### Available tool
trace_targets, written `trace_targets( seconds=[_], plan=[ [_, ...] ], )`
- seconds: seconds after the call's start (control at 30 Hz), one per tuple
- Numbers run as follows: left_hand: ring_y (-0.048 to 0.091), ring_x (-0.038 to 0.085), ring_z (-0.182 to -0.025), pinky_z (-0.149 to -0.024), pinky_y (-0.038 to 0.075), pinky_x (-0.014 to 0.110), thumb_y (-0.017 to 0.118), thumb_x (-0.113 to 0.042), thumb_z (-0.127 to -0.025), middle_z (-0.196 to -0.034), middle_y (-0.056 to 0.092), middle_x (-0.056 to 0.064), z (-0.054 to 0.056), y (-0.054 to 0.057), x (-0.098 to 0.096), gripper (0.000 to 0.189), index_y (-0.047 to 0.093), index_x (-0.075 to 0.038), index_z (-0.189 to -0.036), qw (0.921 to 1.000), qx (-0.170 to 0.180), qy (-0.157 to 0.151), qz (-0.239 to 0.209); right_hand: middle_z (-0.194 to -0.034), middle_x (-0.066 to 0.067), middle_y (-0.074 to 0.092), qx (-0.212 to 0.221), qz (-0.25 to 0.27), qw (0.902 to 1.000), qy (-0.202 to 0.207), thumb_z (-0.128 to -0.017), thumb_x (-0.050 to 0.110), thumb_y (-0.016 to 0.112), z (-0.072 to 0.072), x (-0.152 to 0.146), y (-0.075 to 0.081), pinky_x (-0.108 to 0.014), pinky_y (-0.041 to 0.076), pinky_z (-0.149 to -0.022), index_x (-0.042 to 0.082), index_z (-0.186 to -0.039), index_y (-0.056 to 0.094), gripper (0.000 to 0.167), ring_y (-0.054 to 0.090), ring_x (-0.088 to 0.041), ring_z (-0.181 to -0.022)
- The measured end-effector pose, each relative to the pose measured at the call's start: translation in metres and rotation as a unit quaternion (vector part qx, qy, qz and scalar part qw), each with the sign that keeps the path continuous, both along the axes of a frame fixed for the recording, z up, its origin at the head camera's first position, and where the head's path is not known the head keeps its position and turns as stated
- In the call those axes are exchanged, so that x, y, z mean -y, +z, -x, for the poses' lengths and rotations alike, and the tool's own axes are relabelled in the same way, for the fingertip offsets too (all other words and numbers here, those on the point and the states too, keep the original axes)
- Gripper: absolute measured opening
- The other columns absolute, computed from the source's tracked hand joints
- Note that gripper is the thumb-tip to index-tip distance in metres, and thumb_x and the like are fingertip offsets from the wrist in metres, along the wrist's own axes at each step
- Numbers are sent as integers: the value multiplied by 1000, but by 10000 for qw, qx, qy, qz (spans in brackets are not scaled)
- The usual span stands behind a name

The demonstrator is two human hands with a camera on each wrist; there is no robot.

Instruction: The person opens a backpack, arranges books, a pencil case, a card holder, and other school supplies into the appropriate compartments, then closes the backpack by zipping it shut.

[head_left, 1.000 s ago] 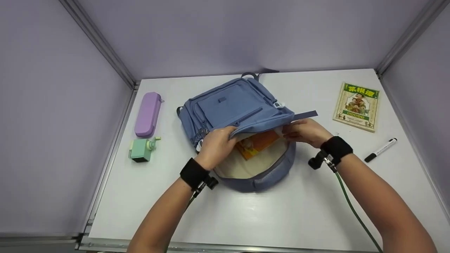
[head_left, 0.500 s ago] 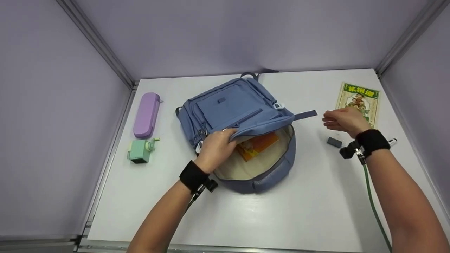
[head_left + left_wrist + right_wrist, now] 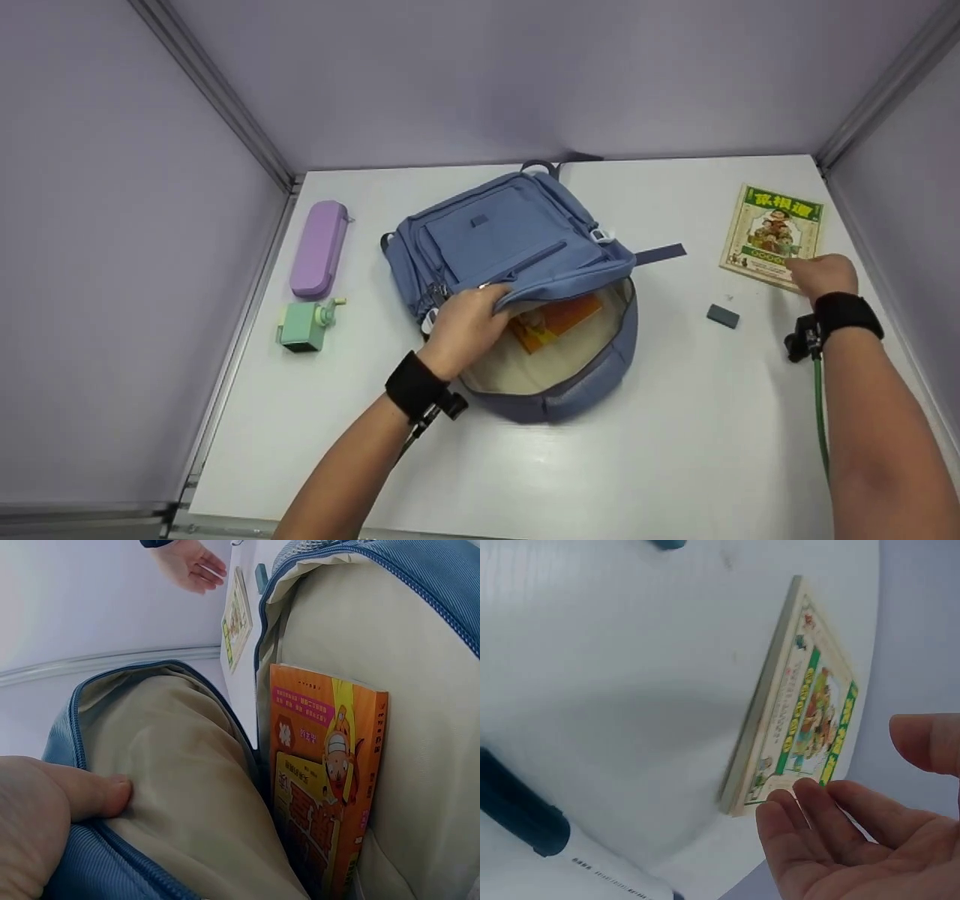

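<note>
A blue backpack (image 3: 510, 225) lies on the table with its main compartment unzipped. My left hand (image 3: 466, 322) pinches the edge of its front panel and lifts it, the thumb pressing the beige lining in the left wrist view. Inside stands an orange book (image 3: 322, 772), its upper part showing. My right hand (image 3: 825, 276) hovers at the lower right corner of a book with a green title (image 3: 772, 232). In the right wrist view its fingers (image 3: 840, 832) are loosely bent with the thumb apart, and nothing lies between them.
A purple pencil case (image 3: 320, 247) and a green pencil sharpener (image 3: 304, 327) with a crank sit at the left. A small dark grey block (image 3: 723, 316) lies right of the backpack. The right wrist view shows a white marker (image 3: 611, 870) with a dark cap. Panels wall the table.
My right hand has left the backpack's opening and moved right to the green-titled book. The dark grey block has come into sight. My left hand keeps its hold on the panel.
</note>
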State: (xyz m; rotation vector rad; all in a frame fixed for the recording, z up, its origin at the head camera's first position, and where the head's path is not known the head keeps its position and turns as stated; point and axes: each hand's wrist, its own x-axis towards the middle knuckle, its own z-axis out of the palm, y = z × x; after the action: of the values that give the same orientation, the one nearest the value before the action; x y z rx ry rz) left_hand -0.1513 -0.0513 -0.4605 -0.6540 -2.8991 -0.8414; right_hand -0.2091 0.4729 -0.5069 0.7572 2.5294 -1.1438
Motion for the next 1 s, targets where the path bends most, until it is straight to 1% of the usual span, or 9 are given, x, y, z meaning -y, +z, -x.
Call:
trace_targets(
  seconds=[0.07,0.13,0.23,0.33,0.4,0.5,0.57,0.77,1.0],
  plan=[
    [73,23,-91,-77,58,40,68,-12,-96,-113,75,9,-2,0,1,30,72,-6,-126,10000,3,-2,11,-130,-36,50,29,-265,9996,69,-103,43,42,-1,-1,-7,-49,47,-97,-22,-137,43,74,51,-44,-115],
    [72,22,-91,-77,58,39,68,-10,-96,-113,75,9,-3,0,1,30,72,-5,-125,10000,16,-4,33,-110,-32,58,7,-607,9980,156,-102,42,43,0,-2,-15,-44,51,-82,-24,-119,52,69,57,-41,-98],
    [72,21,-92,-77,58,38,68,-11,-96,-113,75,9,-4,0,1,29,72,-6,-125,10000,51,-38,61,-80,-19,59,-33,-1006,9947,215,-101,39,47,1,-3,-25,-37,48,-62,-15,-92,59,56,57,-33,-75],
    [73,22,-94,-79,58,38,68,-12,-96,-114,75,9,-4,1,0,29,72,-6,-125,9999,66,-71,107,-73,-18,58,14,-1290,9913,250,-100,38,47,2,-4,-31,-42,48,-68,-11,-81,59,53,56,-37,-76],
    [73,22,-96,-81,58,38,68,-11,-96,-114,75,9,-3,1,-1,30,72,-7,-125,9998,83,-83,142,-80,-27,60,64,-1440,9892,273,-101,39,46,3,-3,-33,-51,46,-82,-13,-83,59,57,57,-45,-86],
    [73,23,-98,-83,58,38,68,-10,-95,-115,75,9,-2,2,-2,31,71,-7,-126,9998,125,-58,154,-101,-40,58,141,-1547,9874,289,-101,43,46,7,-1,-37,-61,36,-96,-23,-96,58,67,50,-55,-104],
    [73,23,-99,-84,58,38,68,-10,-95,-116,75,8,-1,3,-1,31,72,-8,-126,9998,152,-40,137,-112,-43,54,160,-1567,9872,252,-101,43,49,10,2,-39,-62,36,-97,-27,-106,56,70,47,-58,-110],
    [73,21,-97,-81,58,38,68,-11,-97,-114,75,7,-2,1,1,29,72,-9,-125,9999,134,-30,88,-130,-47,42,443,-1545,9870,-58,-95,36,56,21,6,-41,-55,40,-85,-30,-128,45,74,37,-59,-123],
    [73,17,-92,-78,58,35,69,-14,-97,-112,76,4,0,1,1,27,73,-11,-123,9998,210,-18,46,-146,-47,24,1157,-911,9884,-360,-94,50,60,22,8,-28,-58,38,-102,-24,-146,29,95,26,-57,-137]
  ],
)
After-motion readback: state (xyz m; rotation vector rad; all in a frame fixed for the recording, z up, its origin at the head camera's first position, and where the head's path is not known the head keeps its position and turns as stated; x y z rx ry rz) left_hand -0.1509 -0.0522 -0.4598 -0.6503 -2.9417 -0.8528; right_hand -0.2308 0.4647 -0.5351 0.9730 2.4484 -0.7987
